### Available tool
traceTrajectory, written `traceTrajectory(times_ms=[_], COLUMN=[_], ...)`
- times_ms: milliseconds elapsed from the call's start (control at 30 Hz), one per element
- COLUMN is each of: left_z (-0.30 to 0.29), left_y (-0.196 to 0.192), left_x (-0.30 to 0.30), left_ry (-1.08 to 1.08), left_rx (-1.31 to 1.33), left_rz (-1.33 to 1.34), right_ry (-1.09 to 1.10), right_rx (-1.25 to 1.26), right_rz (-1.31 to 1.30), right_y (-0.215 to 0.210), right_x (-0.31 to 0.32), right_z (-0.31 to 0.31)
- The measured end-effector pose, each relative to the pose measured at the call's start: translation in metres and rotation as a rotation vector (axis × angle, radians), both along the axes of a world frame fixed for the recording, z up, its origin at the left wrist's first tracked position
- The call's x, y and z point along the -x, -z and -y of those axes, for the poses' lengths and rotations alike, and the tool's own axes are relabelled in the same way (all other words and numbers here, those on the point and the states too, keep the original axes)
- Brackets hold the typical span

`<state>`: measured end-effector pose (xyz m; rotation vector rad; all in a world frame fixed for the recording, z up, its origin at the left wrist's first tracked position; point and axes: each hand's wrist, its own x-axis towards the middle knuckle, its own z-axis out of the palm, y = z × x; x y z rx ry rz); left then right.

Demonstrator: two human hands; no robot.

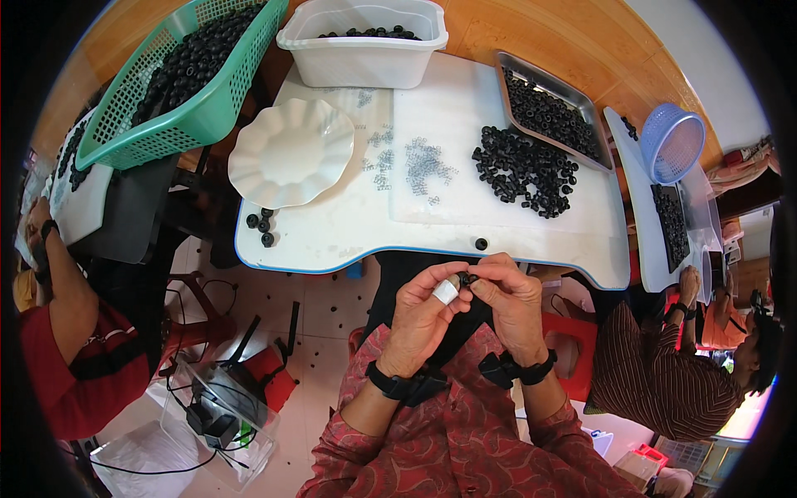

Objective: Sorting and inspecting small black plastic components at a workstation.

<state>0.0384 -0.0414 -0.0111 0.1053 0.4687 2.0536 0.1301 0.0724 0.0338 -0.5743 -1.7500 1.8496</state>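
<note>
Item: small black piece (pixel 467 280), lower centre of the frame, in front of the worktop's (pixel 332 241) near edge. Mostly covered by fingers; finer form cannot be told.

Left hand (pixel 427 307): thumb and fingertips brought together, pinching the piece from the left. A white band (pixel 446 292) circles one digit.

Right hand (pixel 510 300): thumb and forefinger closed on the same piece from the right.

Handling, as judged: very light; stiff, perhaps faintly rubbery; smooth enough to slip or roll; unlikely to break. Best hold: opposite sides of the outer wall, between thumb and forefinger pads, leaving the ends free.

Related stock: loose heap of black pieces (pixel 527 170), right of centre, many ring-like; more in the metal tray (pixel 541 76), upper right. A single black piece (pixel 481 244) lies at the near edge, just above the hands. Clear small parts (pixel 427 164), scattered, upper centre. Scalloped plate (pixel 290 153), cream, left of these.

Markings: no brand, label or writing legible on the held piece, the tray or the plate; the white band appears plain.
</note>
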Motion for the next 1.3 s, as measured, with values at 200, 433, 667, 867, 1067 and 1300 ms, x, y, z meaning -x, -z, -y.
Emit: traceTrajectory(times_ms=[200, 433, 667, 867, 1067, 1300], left_z=[0.001, 0.001, 0.001, 0.002, 0.002, 0.002], left_y=[-0.001, -0.004, -0.004, -0.006, -0.007, -0.003], left_x=[-0.002, -0.002, -0.004, -0.003, -0.003, -0.005], left_ry=[-0.031, -0.068, -0.117, -0.137, -0.118, -0.114], left_rx=[0.042, 0.066, 0.108, 0.125, 0.137, 0.168], left_rz=[-0.039, -0.072, -0.110, -0.160, -0.143, -0.166], right_ry=[0.004, 0.050, 0.070, 0.061, 0.058, 0.067], right_rx=[-0.053, -0.173, -0.259, -0.281, -0.389, -0.598], right_rz=[0.019, 0.076, 0.104, 0.059, 0.062, 0.074], right_y=[-0.001, -0.010, -0.009, -0.006, -0.006, -0.002], right_x=[0.000, 0.002, 0.003, 0.003, 0.002, 0.003], right_z=[0.001, 0.007, 0.011, 0.013, 0.011, 0.011])
